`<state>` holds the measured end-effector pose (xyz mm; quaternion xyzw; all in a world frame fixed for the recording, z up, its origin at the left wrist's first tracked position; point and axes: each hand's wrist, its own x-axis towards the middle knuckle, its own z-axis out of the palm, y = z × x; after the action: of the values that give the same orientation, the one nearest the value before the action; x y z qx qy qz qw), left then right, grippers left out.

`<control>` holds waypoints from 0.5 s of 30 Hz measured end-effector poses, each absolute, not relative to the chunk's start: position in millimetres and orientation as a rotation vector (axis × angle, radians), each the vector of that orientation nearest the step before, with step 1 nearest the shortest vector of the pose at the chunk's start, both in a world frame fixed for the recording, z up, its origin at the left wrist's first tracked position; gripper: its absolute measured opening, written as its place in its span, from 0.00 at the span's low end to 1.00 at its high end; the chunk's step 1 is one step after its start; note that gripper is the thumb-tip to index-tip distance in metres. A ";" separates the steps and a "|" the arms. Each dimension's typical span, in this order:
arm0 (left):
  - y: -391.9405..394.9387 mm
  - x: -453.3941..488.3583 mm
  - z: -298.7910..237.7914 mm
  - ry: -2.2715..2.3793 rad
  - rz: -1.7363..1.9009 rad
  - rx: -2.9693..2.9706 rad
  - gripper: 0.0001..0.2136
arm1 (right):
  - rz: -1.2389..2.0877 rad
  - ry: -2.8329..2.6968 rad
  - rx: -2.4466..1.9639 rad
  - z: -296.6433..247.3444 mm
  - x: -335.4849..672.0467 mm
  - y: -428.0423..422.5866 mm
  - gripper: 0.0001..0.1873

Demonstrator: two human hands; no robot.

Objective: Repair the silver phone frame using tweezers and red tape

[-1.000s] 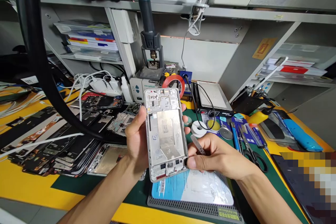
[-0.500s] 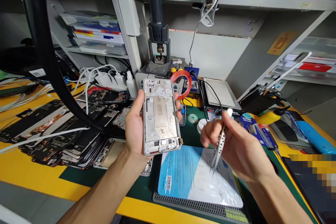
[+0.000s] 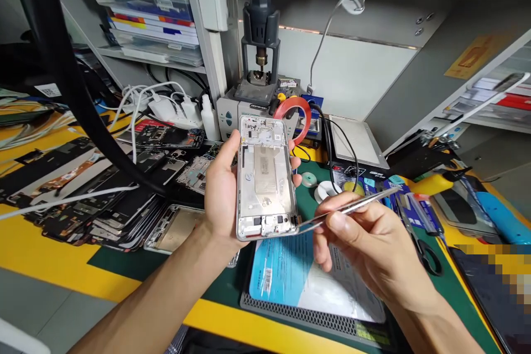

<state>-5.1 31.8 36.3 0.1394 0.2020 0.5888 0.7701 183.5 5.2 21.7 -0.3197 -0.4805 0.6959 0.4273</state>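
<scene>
My left hand [image 3: 222, 191] is closed round a silver phone frame [image 3: 265, 177], held upright above the bench with its open inner side facing me. My right hand [image 3: 369, 243] pinches metal tweezers [image 3: 352, 207], which lie nearly level with their tips touching the frame's lower right corner. Below both hands lies a blue and white sheet [image 3: 298, 279] on a dark ribbed work mat [image 3: 315, 323].
Piles of dismantled phone frames and screens [image 3: 99, 199] cover the yellow bench at left. A hot-air station [image 3: 249, 105], a red tape roll [image 3: 296, 116] and a white pad [image 3: 352, 144] stand behind. Scissors [image 3: 418, 238], a blue tool [image 3: 493, 215] and a yellow tool [image 3: 435, 182] lie at right.
My right hand turned the tweezers from pointing down to nearly level and brought their tips to the frame's bottom corner. The left hand kept hold of the frame.
</scene>
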 end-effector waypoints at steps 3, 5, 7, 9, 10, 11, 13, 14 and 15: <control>33.2 -1.7 36.5 0.469 1.243 0.322 0.32 | 1.653 -1.252 -0.872 13.3 186.5 -0.3 0.04; 33.7 -0.8 35.2 0.474 1.238 0.333 0.32 | 1.630 -1.273 -0.889 10.9 187.5 -2.9 0.04; 33.4 -1.0 33.2 0.468 1.254 0.340 0.31 | 1.616 -1.285 -0.903 10.6 186.5 -3.7 0.04; 32.5 -1.9 31.6 0.437 1.255 0.362 0.31 | 1.613 -1.294 -0.917 10.9 184.2 -3.2 0.04; 31.9 -2.5 31.1 0.424 1.250 0.377 0.31 | 1.617 -1.294 -0.921 10.9 183.1 -2.7 0.04; 31.4 -3.1 31.0 0.416 1.243 0.391 0.32 | 1.625 -1.290 -0.923 10.7 182.3 -2.4 0.03; 30.3 -4.1 31.8 0.427 1.219 0.397 0.35 | 1.645 -1.288 -0.931 9.9 181.9 -2.1 0.03; 29.9 -4.6 32.5 0.444 1.214 0.388 0.37 | 1.652 -1.286 -0.935 9.4 182.1 -2.3 0.03; 29.6 -5.1 33.2 0.455 1.210 0.378 0.38 | 1.658 -1.286 -0.938 8.8 182.4 -2.6 0.03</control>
<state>-5.1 29.6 33.2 0.1749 0.2108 0.5601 0.7818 182.4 -2.6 8.8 -0.3724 -0.5105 0.6581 0.4093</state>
